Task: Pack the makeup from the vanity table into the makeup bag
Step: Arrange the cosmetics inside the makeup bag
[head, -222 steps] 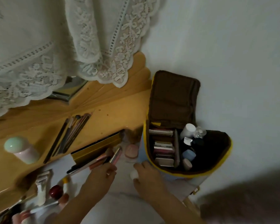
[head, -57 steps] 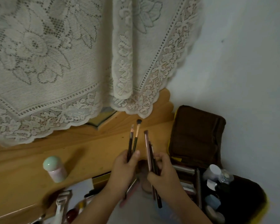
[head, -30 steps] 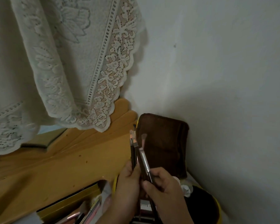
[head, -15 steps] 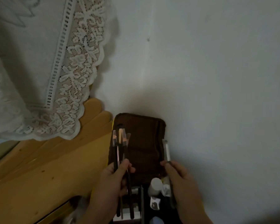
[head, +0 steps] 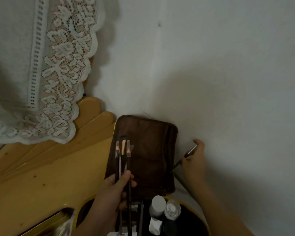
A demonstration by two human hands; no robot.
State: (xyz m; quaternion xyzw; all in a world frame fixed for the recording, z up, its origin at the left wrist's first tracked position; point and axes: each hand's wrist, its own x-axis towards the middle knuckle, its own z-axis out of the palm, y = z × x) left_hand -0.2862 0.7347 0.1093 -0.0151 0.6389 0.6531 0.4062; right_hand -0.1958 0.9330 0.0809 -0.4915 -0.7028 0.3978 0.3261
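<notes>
- Head view: I see the makeup bag at the vanity table's right end, its brown lid upright against the white wall; bare wall lies open to the right, and a lace cloth hangs above left.
- My left hand clenches a bundle of makeup brushes upright before the lid; I count four tips, though overlap makes that unsure.
- My right hand pinches one single brush, tilted, at the lid's right edge.
- Inside the open bag stand two bottles: a white bottle and a clear bottle, side by side.
</notes>
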